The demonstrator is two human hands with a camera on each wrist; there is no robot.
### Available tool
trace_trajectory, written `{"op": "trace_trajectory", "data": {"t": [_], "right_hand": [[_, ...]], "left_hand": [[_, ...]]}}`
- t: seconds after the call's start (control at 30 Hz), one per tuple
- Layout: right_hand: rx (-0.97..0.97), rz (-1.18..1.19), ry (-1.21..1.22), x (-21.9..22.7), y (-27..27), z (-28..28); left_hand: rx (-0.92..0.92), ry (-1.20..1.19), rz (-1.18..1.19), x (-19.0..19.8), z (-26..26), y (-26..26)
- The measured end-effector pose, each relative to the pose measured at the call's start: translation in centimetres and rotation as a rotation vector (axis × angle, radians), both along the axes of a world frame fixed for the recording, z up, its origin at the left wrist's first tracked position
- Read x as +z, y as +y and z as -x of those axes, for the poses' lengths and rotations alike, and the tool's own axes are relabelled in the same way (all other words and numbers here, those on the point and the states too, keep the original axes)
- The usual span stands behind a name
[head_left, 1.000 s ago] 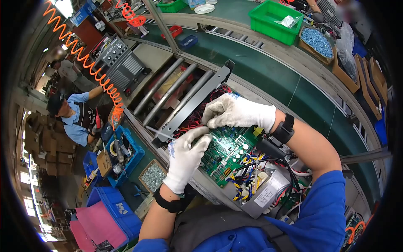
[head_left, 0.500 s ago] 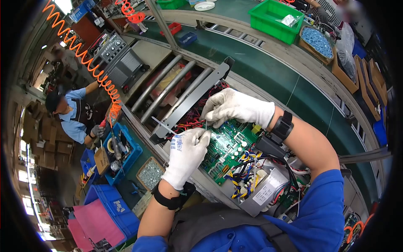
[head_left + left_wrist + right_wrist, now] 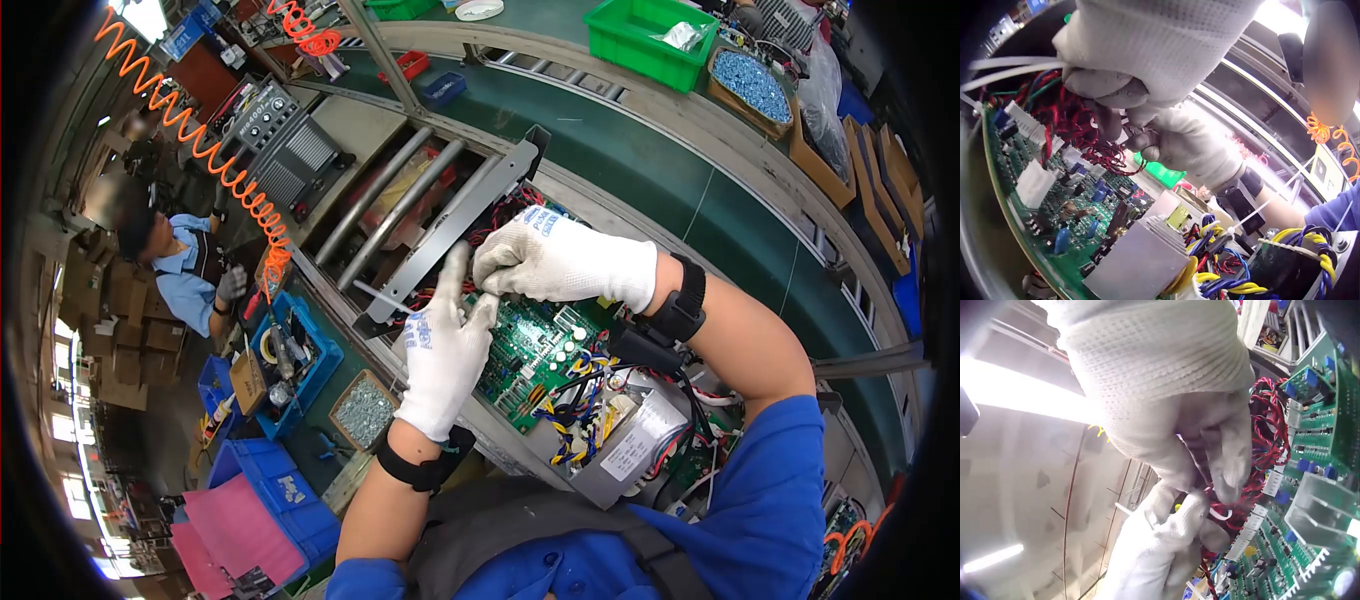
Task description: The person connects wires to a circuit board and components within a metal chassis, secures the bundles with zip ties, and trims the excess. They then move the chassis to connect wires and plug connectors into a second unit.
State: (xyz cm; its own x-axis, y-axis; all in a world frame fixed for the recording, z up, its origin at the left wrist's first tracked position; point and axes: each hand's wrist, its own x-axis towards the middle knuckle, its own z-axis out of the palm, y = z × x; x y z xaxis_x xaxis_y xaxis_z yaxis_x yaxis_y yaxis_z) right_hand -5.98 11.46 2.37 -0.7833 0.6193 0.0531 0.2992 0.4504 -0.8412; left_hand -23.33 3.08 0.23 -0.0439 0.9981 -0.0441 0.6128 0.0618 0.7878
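Note:
Both hands wear white knitted gloves and meet over a bundle of red and dark twisted wires [image 3: 1266,425] at the far edge of a green circuit board [image 3: 530,345]. My left hand [image 3: 445,350] has its index finger stretched over the wires, while its thumb and other fingers pinch a white cable tie [image 3: 1013,67]. The strip sticks out past that hand in the left wrist view. With curled fingers, my right hand [image 3: 560,258] pinches at the same place. A curved white end of the tie shows between the fingertips in the right wrist view; the exact grip is partly hidden.
A grey metal panel [image 3: 460,225] stands beyond the wires, beside steel rollers [image 3: 400,215]. A silver labelled box [image 3: 635,445] with yellow and blue wires sits nearer. At left are a box of small screws [image 3: 365,408], a blue tool tray [image 3: 300,360] and another person [image 3: 185,270].
The left index finger has straightened forward over the wires. My right hand has shifted slightly left, and the fingertips of both hands stay close together.

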Motion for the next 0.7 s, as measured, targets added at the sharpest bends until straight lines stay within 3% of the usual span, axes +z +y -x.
{"op": "trace_trajectory", "data": {"t": [0.1,0.13,0.17,0.23,0.27,0.3,0.37,0.43,0.5,0.53,0.63,0.67,0.7], "right_hand": [[-0.025,-0.128,0.072,0.0,-0.2,0.2],[-0.055,-0.191,0.165,0.2,-0.3,0.3],[-0.084,-0.268,0.123,0.7,-0.2,-0.2],[-0.057,-0.013,0.188,2.9,-1.0,-0.8],[0.001,-0.285,0.28,2.5,-0.6,-0.9],[-0.006,-0.283,0.282,2.7,-0.9,-0.7],[-0.231,0.349,0.317,3.6,-1.6,-0.4],[-0.259,0.379,0.371,2.5,-0.7,-0.4],[-0.307,0.465,0.55,1.7,-0.4,-0.2],[-0.31,0.424,0.47,1.9,-0.7,-0.2],[-0.165,0.279,0.368,2.0,-2.9,1.1],[-0.193,0.283,0.44,1.7,-2.2,0.6],[-0.214,0.34,0.569,1.4,-1.6,0.0]], "left_hand": [[-0.091,0.06,-0.062,-1.0,0.7,1.3],[-0.046,0.0,0.078,0.0,0.3,1.4],[-0.077,0.145,-0.047,0.1,0.4,1.6],[-0.093,0.16,-0.068,-0.8,0.8,1.9],[-0.108,0.253,-0.086,-1.0,1.0,2.0],[-0.116,0.256,-0.084,-1.1,0.8,2.1],[-0.107,0.338,-0.166,-1.1,0.4,2.0],[-0.104,0.422,-0.143,-0.8,0.0,1.4],[-0.109,0.734,-0.253,-0.7,-0.2,1.0],[-0.12,0.781,-0.217,-0.1,-0.6,1.3],[-0.232,0.852,-0.328,-1.0,0.4,2.1],[-0.142,0.884,-0.153,-1.2,0.3,2.3],[-0.106,0.763,-0.246,-1.0,0.2,2.3]]}}
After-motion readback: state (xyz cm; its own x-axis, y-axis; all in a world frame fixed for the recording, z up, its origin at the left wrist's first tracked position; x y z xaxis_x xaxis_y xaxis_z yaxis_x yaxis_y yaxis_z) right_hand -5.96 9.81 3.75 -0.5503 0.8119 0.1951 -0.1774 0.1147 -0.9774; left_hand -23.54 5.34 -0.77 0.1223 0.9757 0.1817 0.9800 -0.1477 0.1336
